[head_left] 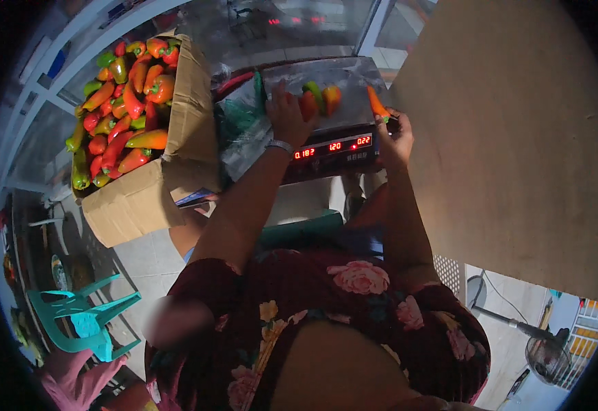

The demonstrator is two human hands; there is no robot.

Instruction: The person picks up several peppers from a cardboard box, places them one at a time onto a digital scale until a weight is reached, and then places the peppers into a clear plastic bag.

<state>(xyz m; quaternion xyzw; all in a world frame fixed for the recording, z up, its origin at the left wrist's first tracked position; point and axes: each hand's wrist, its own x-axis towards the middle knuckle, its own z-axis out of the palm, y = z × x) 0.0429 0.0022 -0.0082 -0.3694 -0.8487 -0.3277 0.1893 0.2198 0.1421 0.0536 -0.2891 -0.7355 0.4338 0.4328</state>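
**Right hand [397, 139] pinches an orange pepper [376, 103] at a scale [321, 146]**

From my remote seat, I see the right hand gripping the orange pepper by its stem end, at the right side of the grey plate [355, 74]; whether its tip touches the plate, I cannot tell. The left hand [289, 118] is at the plate's left side, partly covering a reddish pepper [308, 107] (its fingers are in shadow, so I cannot tell whether it grasps or merely touches). A green pepper [315, 94] and a yellow-orange pepper [332, 97] lie just beside. Further left, a cardboard box [133, 205] holds mixed peppers [124, 109], the lower ones hidden.
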